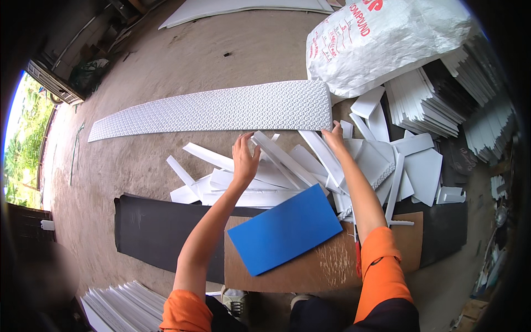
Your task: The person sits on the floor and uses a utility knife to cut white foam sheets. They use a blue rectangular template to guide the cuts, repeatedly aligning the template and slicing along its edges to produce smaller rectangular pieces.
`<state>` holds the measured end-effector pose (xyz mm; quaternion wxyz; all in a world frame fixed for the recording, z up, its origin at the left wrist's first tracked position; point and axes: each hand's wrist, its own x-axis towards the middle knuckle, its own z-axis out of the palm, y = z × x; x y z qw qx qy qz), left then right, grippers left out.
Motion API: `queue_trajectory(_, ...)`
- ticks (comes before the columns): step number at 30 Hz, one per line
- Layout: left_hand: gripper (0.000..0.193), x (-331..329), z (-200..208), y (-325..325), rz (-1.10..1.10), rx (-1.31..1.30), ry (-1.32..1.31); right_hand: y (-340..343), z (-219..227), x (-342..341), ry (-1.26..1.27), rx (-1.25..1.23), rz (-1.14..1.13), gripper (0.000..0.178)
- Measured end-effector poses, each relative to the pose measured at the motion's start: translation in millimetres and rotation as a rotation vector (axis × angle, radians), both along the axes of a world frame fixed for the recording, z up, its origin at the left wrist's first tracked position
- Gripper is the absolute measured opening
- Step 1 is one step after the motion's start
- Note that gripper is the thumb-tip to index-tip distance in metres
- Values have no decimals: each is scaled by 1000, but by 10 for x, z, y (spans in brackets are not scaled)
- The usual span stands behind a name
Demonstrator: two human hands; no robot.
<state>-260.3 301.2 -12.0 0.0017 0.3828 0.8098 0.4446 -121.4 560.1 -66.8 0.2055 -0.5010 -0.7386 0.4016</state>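
Note:
A long white sheet with a raised pattern stretches across the floor beyond my hands, narrowing in the view toward the left. My right hand has thumb and fingers around its near right corner. My left hand is open at the near edge, fingers curved and apart, fingertips close to or touching the sheet. Below that hand lie loose white offcut strips. Between my forearms, a blue rectangular board rests at a slant on a brown board. A red-handled tool shows partly beside my right forearm.
A dark mat lies under the brown board. At the upper right stands a large white sack, with stacked white sheets beside it. Another stack sits at the lower left. My shoes are close to the brown board.

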Motion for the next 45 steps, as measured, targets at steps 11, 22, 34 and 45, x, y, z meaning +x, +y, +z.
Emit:
queue_trajectory(11,49,6,22,10,-45,25,168,-39,441,-31,637,-619,-51,31)
queue_trajectory(22,55,36,281,39,11,-1,202,-159,799,-273,1133,-766,-282,44)
queue_trajectory(34,72,-130,192,270,-63,-121,197,-400,822,-60,934,-722,-205,36)
queue_trajectory(45,44,-219,320,-612,-178,-142,513,-1102,1549,1675,964,-548,-327,31)
